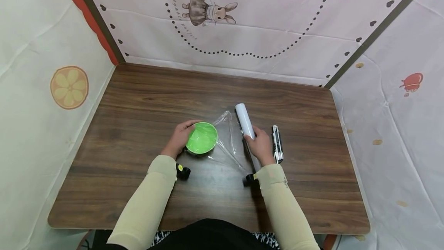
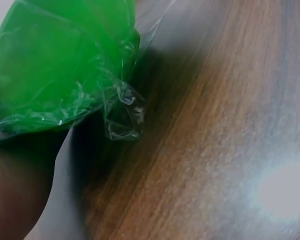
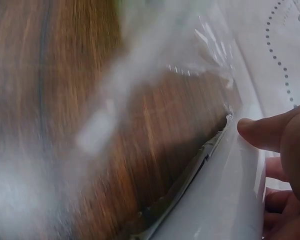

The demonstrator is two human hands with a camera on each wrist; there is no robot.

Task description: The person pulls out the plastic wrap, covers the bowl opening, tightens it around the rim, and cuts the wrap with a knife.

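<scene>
My left hand [image 1: 179,139] grips the left side of a round green bowl [image 1: 202,138], with the thumb near its rim. Clear plastic wrap [image 2: 124,112] covers the bowl and bunches at its edge in the left wrist view. From the bowl, a loose, creased sheet of wrap [image 1: 226,142] stretches right toward a white roll [image 1: 244,117]. Around that roll, my right hand [image 1: 262,146] curls its thumb and fingers. The right wrist view shows the thumb [image 3: 262,131] on the tube, beside a dark, jagged edge. Whether the bowl touches the table is unclear.
A utility knife [image 1: 277,144] lies just right of my right hand on the brown wooden table [image 1: 166,88]. Printed white cloth walls [image 1: 243,65] enclose the table at the back and both sides.
</scene>
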